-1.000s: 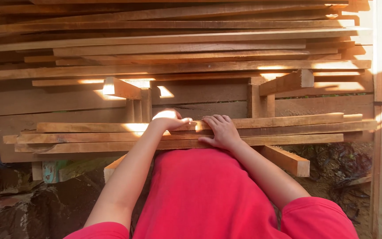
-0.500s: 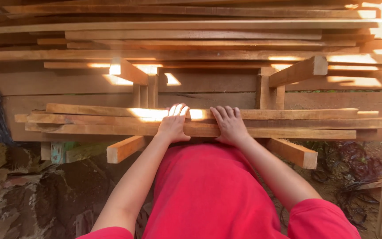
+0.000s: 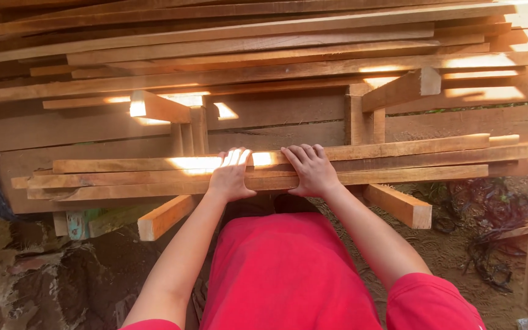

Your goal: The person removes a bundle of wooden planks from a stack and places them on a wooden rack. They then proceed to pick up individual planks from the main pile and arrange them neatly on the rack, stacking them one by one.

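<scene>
Nearest, red shirt (image 3: 288, 275), then both arms reaching forward. Left hand (image 3: 232, 177) now spread flat on the planks (image 3: 398, 160), fingers fanned wider than a moment ago; right hand (image 3: 310, 171) pressed flat alongside, gripping nothing. Planks resting across two wooden supports (image 3: 398, 205), shifted slightly nearer. Beyond, stacked lumber (image 3: 245, 49).
</scene>
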